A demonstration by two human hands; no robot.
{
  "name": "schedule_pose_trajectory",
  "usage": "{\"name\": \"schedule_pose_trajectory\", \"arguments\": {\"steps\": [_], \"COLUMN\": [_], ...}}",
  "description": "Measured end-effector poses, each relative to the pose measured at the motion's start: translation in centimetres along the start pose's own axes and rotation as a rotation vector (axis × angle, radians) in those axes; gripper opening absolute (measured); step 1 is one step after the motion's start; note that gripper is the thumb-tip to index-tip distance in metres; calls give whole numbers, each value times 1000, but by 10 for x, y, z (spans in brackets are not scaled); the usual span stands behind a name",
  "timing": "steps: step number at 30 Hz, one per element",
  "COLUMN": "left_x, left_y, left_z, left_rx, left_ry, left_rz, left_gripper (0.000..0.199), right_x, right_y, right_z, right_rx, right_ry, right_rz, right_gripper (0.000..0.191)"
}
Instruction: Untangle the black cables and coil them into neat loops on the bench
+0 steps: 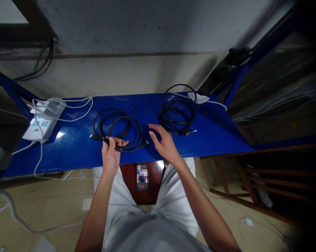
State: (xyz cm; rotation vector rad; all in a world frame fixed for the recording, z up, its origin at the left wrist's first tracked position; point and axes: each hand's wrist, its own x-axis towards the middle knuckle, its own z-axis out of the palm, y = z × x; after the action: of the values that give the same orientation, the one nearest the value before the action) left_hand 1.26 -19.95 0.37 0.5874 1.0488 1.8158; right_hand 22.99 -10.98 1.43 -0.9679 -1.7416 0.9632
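My left hand (112,152) grips a coiled black cable (142,134) near the front edge of the blue table, thumb on top and fingers beneath. Loops of black cable spread beyond that hand, with a plug end (92,136) to its left and another connector (146,142) on the right. Held above the table, my right hand (164,142) has thumb and fingers apart, with nothing between them. Just past it lies a second black cable coil (176,122), its connectors (190,132) pointing to the right.
A white power strip (43,122) with white cords stands on the table's left end. White cord and a white plug piece (199,98) lie at the back right, near a black object (218,71) leaning by the frame. A wooden rack (252,185) stands at lower right.
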Motion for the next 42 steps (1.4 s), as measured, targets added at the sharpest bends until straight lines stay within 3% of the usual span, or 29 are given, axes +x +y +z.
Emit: {"name": "schedule_pose_trajectory", "arguments": {"steps": [4, 9, 12, 14, 22, 27, 32, 37, 42], "left_x": [-5, -22, -30, -32, -29, -30, -30, -36, -47], "left_y": [-5, -6, -4, -3, -3, -3, -1, -11, -33], "left_z": [-1, -5, -6, -6, -6, -7, -1, 14, 30], "left_rx": [145, 324, 365, 369, 347, 348, 386, 325, 211], "left_ry": [-86, -206, -239, -229, -253, -263, -239, -142, 25], "left_rz": [62, 106, 133, 125, 124, 133, 151, 66, -129], "left_gripper": [41, 38, 37, 39, 31, 30, 31, 36, 45], "right_x": [59, 137, 159, 162, 143, 119, 76, 22, -20], "right_y": [8, 32, 46, 53, 64, 44, 13, -8, -2], "right_z": [12, 29, 38, 42, 36, 19, 1, -5, 0], "right_rx": [-101, -393, -451, -456, -322, -36, 346, 429, 429], "right_ry": [-59, -241, -386, -435, -371, -160, 77, 339, 335], "right_rz": [-156, -193, -195, -190, -217, -95, 77, 121, 186], "right_gripper": [22, 32, 38, 28, 11, 14, 30, 21, 22]}}
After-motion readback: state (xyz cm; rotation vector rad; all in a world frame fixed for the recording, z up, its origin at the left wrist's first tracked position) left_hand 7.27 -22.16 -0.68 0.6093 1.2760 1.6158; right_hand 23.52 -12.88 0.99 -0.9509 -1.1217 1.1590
